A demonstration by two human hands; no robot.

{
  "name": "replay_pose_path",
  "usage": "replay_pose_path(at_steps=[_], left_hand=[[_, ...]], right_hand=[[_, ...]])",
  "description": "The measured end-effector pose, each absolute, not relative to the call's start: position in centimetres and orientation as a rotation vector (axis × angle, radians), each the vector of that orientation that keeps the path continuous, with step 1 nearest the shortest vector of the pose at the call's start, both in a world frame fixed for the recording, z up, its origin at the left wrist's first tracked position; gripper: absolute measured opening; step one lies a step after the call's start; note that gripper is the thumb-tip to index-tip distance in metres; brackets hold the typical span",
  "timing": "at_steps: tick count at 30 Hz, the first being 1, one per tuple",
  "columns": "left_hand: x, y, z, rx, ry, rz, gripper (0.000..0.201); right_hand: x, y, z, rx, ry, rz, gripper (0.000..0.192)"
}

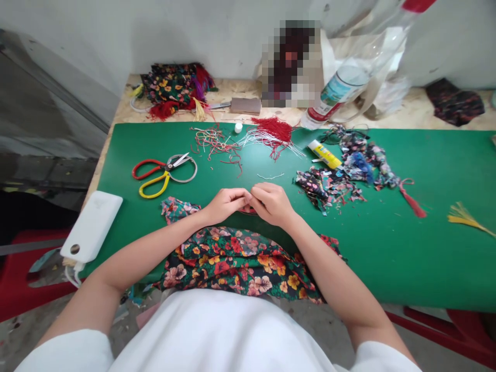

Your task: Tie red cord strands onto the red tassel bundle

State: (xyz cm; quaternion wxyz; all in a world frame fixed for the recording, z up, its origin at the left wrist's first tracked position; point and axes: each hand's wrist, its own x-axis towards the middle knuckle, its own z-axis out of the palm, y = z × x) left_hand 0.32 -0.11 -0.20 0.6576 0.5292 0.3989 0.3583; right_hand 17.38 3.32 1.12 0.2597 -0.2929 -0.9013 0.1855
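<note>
My left hand (228,205) and my right hand (274,202) meet above the near part of the green table mat, fingertips pinched together. Whatever lies between the fingers is hidden; a bit of red shows just below them. Under my forearms, a dark floral cloth (240,261) with red, orange and pink flowers lies bunched along the table's front edge. A lighter floral piece of cloth (179,207) is beside my left wrist. Just beyond my hands lies a short white thread (270,176). Scissors (166,173) with one red and one yellow handle rest farther left, blades partly spread.
Red threads (276,128), a white cap (238,127) and a yellow glue tube (325,155) lie farther back. Fabric scraps (329,187) and a red tassel (414,200) are to the right. A white power bank (93,227) sits left. A bottle (337,93) leans at the back.
</note>
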Motion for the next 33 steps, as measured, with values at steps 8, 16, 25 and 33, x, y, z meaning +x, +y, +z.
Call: replay_pose_path(at_steps=[8,16,25,33], left_hand=[[0.62,0.08,0.39,1.120,0.906,0.813,0.039],[0.51,0.21,0.30,1.016,0.852,0.805,0.040],[0.23,0.37,0.23,0.923,0.744,0.773,0.041],[0.31,0.42,0.30,0.863,0.740,0.804,0.039]], right_hand=[[16.70,2.74,1.19,-0.887,-2.160,0.936,0.042],[16.51,2.53,1.54,-0.942,-2.039,1.080,0.048],[16.59,2.52,1.82,-0.991,-1.968,0.939,0.049],[16.90,2.88,1.03,-1.066,-1.768,0.986,0.049]])
